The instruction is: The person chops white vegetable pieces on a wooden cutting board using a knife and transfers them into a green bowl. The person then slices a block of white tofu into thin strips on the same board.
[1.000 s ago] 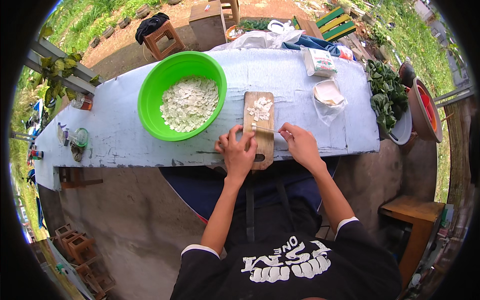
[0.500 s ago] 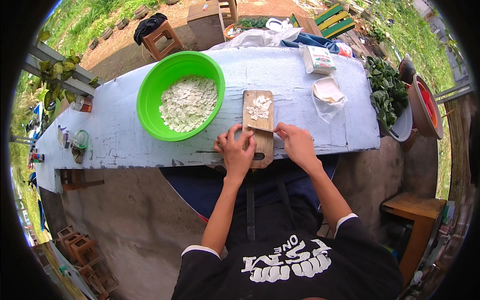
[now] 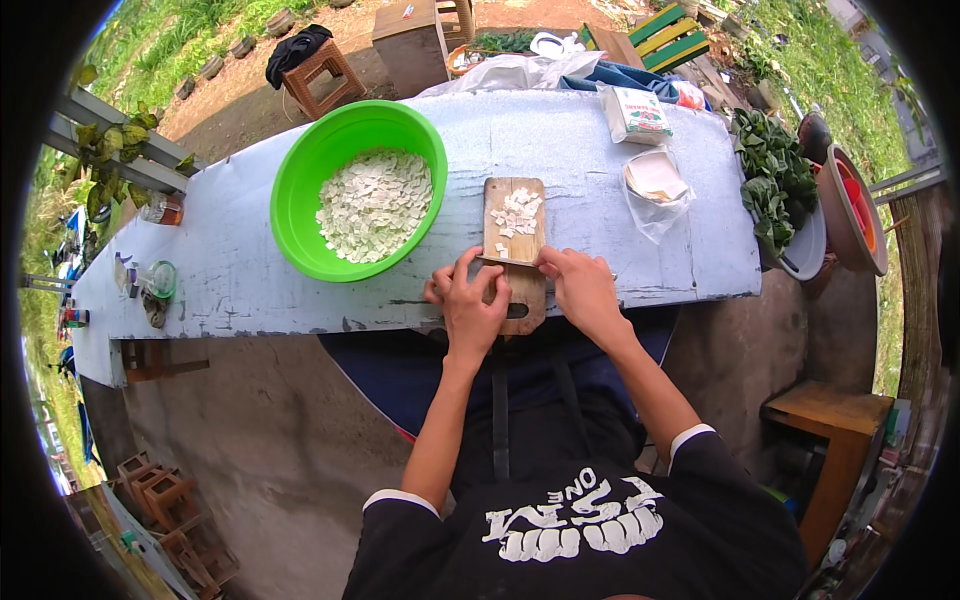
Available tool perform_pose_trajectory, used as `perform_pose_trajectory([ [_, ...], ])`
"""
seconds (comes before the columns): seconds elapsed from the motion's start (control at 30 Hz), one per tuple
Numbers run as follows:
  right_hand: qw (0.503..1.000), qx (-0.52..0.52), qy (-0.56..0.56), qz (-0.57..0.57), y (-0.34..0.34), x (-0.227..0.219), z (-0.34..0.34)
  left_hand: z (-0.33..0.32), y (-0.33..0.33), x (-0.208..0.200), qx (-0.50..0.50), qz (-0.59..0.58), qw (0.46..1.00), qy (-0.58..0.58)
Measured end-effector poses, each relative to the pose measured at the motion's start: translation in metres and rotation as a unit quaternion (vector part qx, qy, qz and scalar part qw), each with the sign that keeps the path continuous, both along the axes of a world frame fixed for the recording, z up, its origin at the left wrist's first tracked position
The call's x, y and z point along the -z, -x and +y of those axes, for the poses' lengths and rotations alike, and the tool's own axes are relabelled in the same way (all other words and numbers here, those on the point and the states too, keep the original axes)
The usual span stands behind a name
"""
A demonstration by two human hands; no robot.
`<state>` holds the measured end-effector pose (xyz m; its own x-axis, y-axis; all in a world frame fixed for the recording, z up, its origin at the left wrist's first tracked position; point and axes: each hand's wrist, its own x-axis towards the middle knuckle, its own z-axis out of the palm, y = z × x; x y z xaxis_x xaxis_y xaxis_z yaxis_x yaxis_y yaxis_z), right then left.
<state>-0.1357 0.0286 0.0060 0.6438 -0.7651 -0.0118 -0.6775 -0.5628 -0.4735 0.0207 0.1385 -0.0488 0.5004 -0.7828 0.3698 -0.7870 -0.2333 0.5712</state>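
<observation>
A wooden cutting board (image 3: 526, 221) lies on the table in front of me, with several small flat whitish pieces (image 3: 518, 211) on its far half. Across the board runs the thin blade of a knife (image 3: 510, 262). My right hand (image 3: 583, 290) is closed on the knife at its right side, the handle mostly hidden by the fingers. At the board's left edge, my left hand (image 3: 473, 310) has bent, closed fingers by the blade's other end; what they press or hold is hidden. Left of the board, a green basin (image 3: 288, 215) holds a heap of similar whitish pieces (image 3: 375, 205).
A paper-wrapped pack (image 3: 636, 116) and a plastic bag of pale square sheets (image 3: 657, 183) lie to the right. Leafy greens (image 3: 772, 185) and a brown basin (image 3: 845, 225) are at the right end. A glass (image 3: 163, 209) stands far left on the pale blue table (image 3: 240, 310).
The blade has come slightly nearer to me and lies more level, and my right hand has moved a little left. A small piece now lies just beyond the blade.
</observation>
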Motion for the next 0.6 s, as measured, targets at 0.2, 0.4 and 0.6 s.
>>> perform_pose_trajectory([
  [0.2, 0.999, 0.019, -0.033, -0.014, 0.028, -0.019, -0.004, 0.001, 0.000, 0.002, 0.000, 0.004, 1.000, 0.016],
  [0.4, 1.000, 0.013, -0.026, 0.001, 0.011, -0.014, 0.006, 0.004, 0.003, 0.002, 0.005, -0.016, 1.000, 0.005],
  [0.6, 0.999, 0.007, -0.047, -0.008, 0.009, -0.008, 0.000, 0.008, 0.001, 0.002, 0.003, -0.004, 1.000, 0.010],
])
